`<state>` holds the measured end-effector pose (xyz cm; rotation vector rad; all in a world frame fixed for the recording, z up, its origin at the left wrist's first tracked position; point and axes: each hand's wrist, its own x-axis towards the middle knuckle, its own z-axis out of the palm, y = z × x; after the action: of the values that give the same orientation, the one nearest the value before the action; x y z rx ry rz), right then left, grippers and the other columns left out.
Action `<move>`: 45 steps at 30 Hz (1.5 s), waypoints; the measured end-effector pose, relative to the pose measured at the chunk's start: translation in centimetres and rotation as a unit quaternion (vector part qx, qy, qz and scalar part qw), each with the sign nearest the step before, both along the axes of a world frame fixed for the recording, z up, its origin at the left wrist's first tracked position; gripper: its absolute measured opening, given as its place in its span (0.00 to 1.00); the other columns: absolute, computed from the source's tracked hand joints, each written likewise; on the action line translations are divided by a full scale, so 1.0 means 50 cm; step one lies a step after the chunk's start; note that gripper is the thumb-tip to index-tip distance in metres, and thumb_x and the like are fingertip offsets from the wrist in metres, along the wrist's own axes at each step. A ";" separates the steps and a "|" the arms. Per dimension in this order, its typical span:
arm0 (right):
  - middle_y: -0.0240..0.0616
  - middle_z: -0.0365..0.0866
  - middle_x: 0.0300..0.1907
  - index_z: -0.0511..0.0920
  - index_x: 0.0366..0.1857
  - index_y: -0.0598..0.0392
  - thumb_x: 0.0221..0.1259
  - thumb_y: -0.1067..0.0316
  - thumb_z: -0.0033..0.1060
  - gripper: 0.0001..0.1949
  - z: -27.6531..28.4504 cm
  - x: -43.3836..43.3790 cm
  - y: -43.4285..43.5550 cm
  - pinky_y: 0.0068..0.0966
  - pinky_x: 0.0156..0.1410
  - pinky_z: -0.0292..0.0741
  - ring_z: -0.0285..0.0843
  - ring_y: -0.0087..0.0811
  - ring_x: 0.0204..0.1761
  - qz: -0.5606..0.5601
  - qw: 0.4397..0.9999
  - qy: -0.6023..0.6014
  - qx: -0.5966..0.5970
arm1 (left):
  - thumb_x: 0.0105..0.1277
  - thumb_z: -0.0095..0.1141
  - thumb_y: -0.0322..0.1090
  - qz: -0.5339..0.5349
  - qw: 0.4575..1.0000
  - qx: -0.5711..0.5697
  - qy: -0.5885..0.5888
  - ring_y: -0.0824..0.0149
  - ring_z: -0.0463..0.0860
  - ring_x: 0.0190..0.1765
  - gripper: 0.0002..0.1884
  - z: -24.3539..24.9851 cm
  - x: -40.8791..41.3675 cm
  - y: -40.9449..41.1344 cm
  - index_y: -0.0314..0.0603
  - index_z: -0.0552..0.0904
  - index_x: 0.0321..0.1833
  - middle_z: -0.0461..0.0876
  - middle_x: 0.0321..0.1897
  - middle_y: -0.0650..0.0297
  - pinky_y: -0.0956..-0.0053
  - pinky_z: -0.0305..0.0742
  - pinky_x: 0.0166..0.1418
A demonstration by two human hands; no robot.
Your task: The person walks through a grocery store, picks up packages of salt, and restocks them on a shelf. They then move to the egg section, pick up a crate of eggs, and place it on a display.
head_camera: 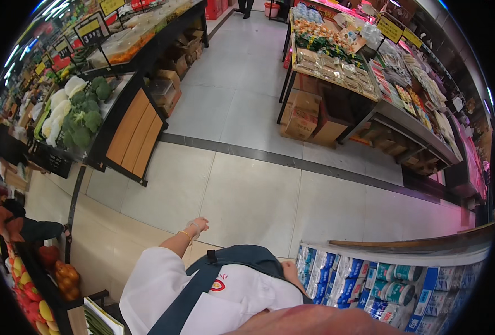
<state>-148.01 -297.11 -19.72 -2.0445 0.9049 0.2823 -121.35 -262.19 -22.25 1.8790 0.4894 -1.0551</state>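
Note:
My left hand (199, 225) hangs over the pale tiled floor (251, 188), its fingers loosely apart and nothing visible in it. Bands circle that wrist, one of them yellow. Across my white shirt (239, 278) runs a dark teal strap, joined to a dark teal bag (243, 254) at my front. Beside the bag's right edge is my right hand (290, 270). Part of it is hidden, and whether it grips anything cannot be made out. Just to its right stands a shelf with packs in blue and white wrapping (325, 266) and teal rolls (400, 293).
Broccoli (86, 117) and cauliflower (59, 113) lie on a slatted stand at left. Packaged food (335, 69) covers a table at right, over cardboard boxes (302, 115). A person (25, 224) is at far left, near fruit (31, 297). Another person's legs (245, 7) show far ahead.

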 end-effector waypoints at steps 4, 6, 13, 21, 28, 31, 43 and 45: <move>0.42 0.77 0.24 0.77 0.27 0.59 0.50 0.61 0.48 0.12 -0.095 0.022 -0.121 0.24 0.28 0.72 0.75 0.30 0.23 -0.116 0.978 0.023 0.170 | 0.57 0.38 0.31 0.003 0.998 0.031 0.060 0.70 0.76 0.28 0.14 -0.005 0.005 0.013 0.41 0.71 0.47 0.78 0.31 0.59 0.78 0.69 0.28; 0.42 0.77 0.22 0.76 0.26 0.61 0.52 0.62 0.46 0.12 -0.063 0.056 -0.163 0.22 0.23 0.70 0.74 0.28 0.20 -0.014 0.992 0.058 0.115 | 0.57 0.41 0.33 0.035 0.989 0.048 0.132 0.69 0.77 0.30 0.16 -0.013 -0.023 0.003 0.40 0.70 0.49 0.78 0.33 0.58 0.75 0.71 0.30; 0.47 0.76 0.27 0.78 0.24 0.49 0.42 0.57 0.49 0.10 -0.371 0.088 -0.452 0.36 0.36 0.73 0.76 0.43 0.33 0.372 0.894 0.112 -0.225 | 0.60 0.39 0.36 -0.278 0.956 -0.039 -0.084 0.67 0.77 0.29 0.15 -0.046 0.099 -0.147 0.39 0.71 0.47 0.78 0.30 0.58 0.73 0.72 0.31; 0.36 0.75 0.20 0.73 0.25 0.59 0.49 0.66 0.46 0.08 -0.126 0.687 -0.482 0.22 0.23 0.70 0.73 0.26 0.20 0.022 0.990 0.066 0.120 | 0.61 0.40 0.38 0.061 0.994 -0.085 -0.032 0.72 0.75 0.26 0.13 0.062 0.329 -0.256 0.40 0.74 0.43 0.78 0.26 0.61 0.81 0.68 0.27; 0.37 0.76 0.22 0.73 0.27 0.60 0.53 0.66 0.47 0.08 -0.057 1.006 -0.388 0.23 0.29 0.72 0.73 0.25 0.22 0.023 0.987 -0.064 0.143 | 0.59 0.42 0.38 -0.118 0.992 0.037 -0.002 0.67 0.76 0.31 0.12 -0.045 0.545 -0.106 0.43 0.74 0.41 0.78 0.29 0.60 0.73 0.71 0.32; 0.37 0.76 0.22 0.73 0.28 0.59 0.53 0.66 0.47 0.08 -0.043 1.055 -0.385 0.22 0.28 0.71 0.74 0.25 0.22 0.033 0.988 -0.041 0.147 | 0.58 0.44 0.39 -0.408 0.886 0.082 -0.206 0.66 0.77 0.32 0.12 -0.134 0.690 -0.012 0.43 0.74 0.40 0.78 0.29 0.59 0.71 0.71 0.32; 0.41 0.78 0.22 0.76 0.22 0.60 0.48 0.64 0.43 0.12 -0.110 1.177 -0.496 0.28 0.26 0.73 0.76 0.31 0.20 0.202 0.972 0.122 0.022 | 0.60 0.40 0.36 0.046 0.997 -0.068 -0.011 0.69 0.75 0.26 0.11 0.006 1.272 -0.398 0.42 0.72 0.42 0.78 0.28 0.60 0.76 0.68 0.25; 0.42 0.78 0.22 0.77 0.23 0.61 0.47 0.62 0.46 0.12 -0.084 1.315 -0.501 0.27 0.27 0.73 0.76 0.32 0.21 0.062 0.993 0.065 0.077 | 0.61 0.39 0.37 -0.002 0.997 -0.077 -0.032 0.69 0.76 0.27 0.12 0.023 1.329 -0.470 0.42 0.72 0.42 0.78 0.29 0.60 0.77 0.68 0.26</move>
<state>-82.26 -322.15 -23.94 -1.9604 0.8079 0.5418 -54.92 -285.67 -21.10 1.7722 0.3572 -1.0043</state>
